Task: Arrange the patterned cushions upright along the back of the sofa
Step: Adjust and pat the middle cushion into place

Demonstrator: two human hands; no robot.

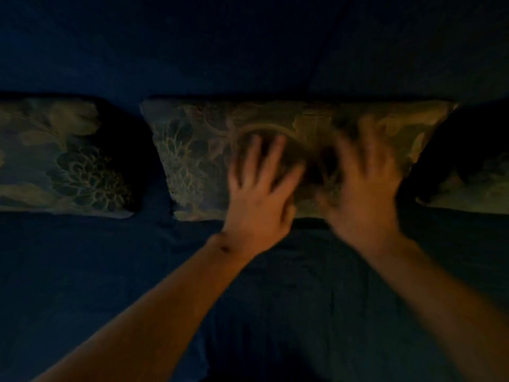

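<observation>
Three floral-patterned cushions stand against the dark blue sofa back [248, 51] in dim light. The middle cushion [198, 150] is upright in front of me. My left hand [261, 188] lies flat on its front face with fingers spread. My right hand [363, 183] rests beside it on the same cushion, fingers apart and blurred by motion. Neither hand grips anything. A second cushion [55, 158] stands at the left, cut off by the frame edge. A third cushion [473, 188] shows only partly at the right, in deep shadow.
The dark blue sofa seat [110, 285] stretches below the cushions toward me. A shadowed gap separates the left and middle cushions. A seam runs down the sofa back at the upper right.
</observation>
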